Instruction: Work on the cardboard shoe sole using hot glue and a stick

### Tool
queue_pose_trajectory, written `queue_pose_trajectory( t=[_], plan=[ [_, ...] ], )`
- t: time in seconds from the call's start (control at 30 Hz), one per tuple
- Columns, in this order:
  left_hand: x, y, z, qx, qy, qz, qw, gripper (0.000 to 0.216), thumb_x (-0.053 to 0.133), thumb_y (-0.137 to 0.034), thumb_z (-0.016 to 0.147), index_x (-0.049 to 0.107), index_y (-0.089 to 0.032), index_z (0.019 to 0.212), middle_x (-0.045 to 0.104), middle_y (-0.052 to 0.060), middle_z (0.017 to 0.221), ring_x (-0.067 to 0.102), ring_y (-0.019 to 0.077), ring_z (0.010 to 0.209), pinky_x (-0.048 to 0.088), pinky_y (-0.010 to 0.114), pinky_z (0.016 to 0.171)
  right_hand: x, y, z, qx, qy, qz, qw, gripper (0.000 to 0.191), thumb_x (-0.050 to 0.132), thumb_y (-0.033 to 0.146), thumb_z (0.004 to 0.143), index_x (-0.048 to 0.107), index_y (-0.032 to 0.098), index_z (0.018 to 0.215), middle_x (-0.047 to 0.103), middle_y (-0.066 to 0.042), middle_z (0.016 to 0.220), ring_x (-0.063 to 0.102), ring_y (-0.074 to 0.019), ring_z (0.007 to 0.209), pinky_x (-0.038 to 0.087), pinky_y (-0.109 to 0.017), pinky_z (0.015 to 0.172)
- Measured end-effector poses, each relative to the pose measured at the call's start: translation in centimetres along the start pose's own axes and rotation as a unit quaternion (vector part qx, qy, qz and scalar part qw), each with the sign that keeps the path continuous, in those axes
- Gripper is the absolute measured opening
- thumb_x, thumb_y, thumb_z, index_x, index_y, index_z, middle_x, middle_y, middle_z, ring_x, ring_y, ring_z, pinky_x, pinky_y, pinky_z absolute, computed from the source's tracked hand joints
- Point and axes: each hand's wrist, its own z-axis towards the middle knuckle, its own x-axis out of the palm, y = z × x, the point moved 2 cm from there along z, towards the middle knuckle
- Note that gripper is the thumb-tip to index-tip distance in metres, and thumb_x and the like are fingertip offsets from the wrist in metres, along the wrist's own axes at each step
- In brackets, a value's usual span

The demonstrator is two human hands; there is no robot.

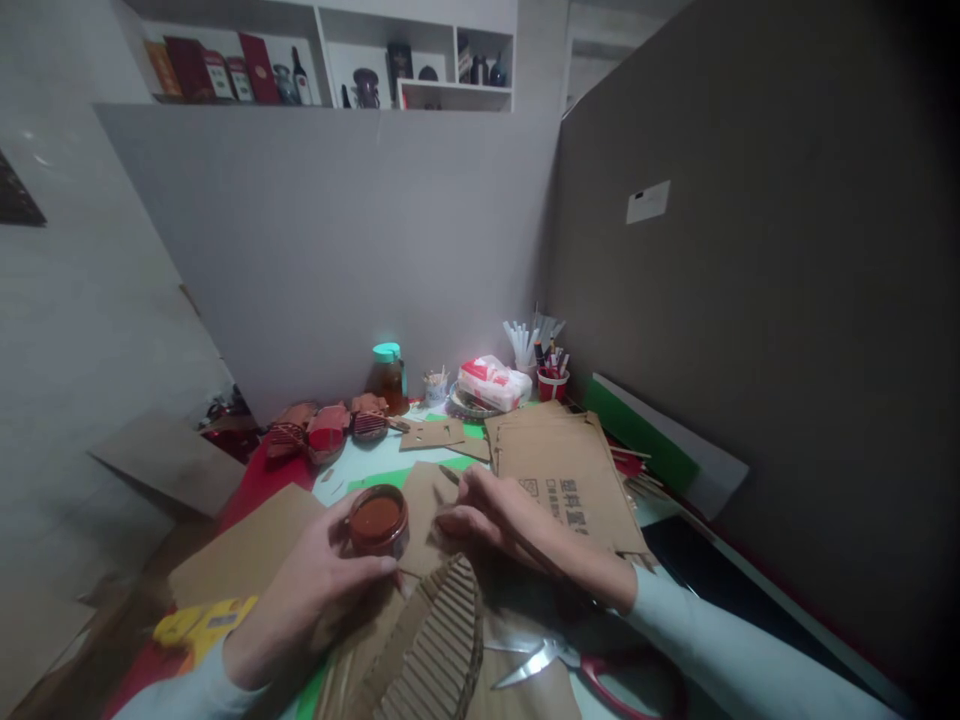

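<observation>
My left hand [326, 565] is closed around a small glass jar [380, 520] of reddish-brown paint, tilted so that its open top shows. To its right, my right hand [487, 515] has its fingers pinched together on a thin dark-tipped stick [448, 475], perhaps a brush; most of it is hidden by the fingers. Below both hands lies a leaf-shaped cardboard piece [435, 640] with ridged strips on it. Flat cardboard [420, 490] is under and behind the hands. Scissors [559, 660] with red handles rest near my right forearm.
Red-brown cardboard pieces [326, 430] sit at the back left by a teal-lidded jug [388, 375]. Behind are a tissue pack [493, 382] and a pen cup [553, 385]. Stacked cardboard [562, 465] lies right, a yellow glue gun [199, 625] left. Grey panels [360, 250] enclose the table.
</observation>
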Motion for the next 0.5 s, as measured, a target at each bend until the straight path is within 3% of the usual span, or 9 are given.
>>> queue_pose_trajectory(
  t=[0.17, 0.3, 0.5],
  plan=[
    [0.1, 0.2, 0.2, 0.004, -0.023, 0.002, 1.0, 0.057, 0.093, -0.024, 0.052, 0.07, -0.022, 0.104, 0.076, 0.001, 0.103, 0.067, 0.026, 0.104, 0.051, 0.031, 0.088, -0.5, -0.4, 0.4, 0.016, -0.034, -0.06, 0.997, 0.021, 0.06, 0.034, 0.099, 0.064, 0.015, 0.108, 0.067, -0.004, 0.099, 0.067, -0.018, 0.084, 0.057, -0.037, 0.075],
    [0.3, 0.2, 0.2, -0.006, -0.031, 0.008, 0.999, 0.057, 0.093, -0.025, 0.053, 0.07, -0.021, 0.106, 0.076, 0.001, 0.106, 0.066, 0.0255, 0.107, 0.049, 0.031, 0.093, -1.8, -0.9, 0.7, 0.015, -0.065, -0.088, 0.994, 0.021, 0.06, 0.034, 0.099, 0.064, 0.016, 0.108, 0.067, -0.003, 0.096, 0.066, -0.017, 0.08, 0.056, -0.035, 0.073],
    [0.0, 1.1, 0.6, -0.013, -0.027, 0.015, 0.999, 0.067, 0.092, -0.028, 0.056, 0.064, -0.019, 0.116, 0.07, 0.007, 0.122, 0.058, 0.0306, 0.124, 0.042, 0.038, 0.106, -4.1, 0.7, -1.6, -0.012, -0.113, -0.088, 0.99, 0.007, 0.05, 0.025, 0.1, 0.053, 0.019, 0.098, 0.058, 0.0, 0.086, 0.054, -0.0159, 0.072, 0.045, -0.032, 0.068]
  ],
)
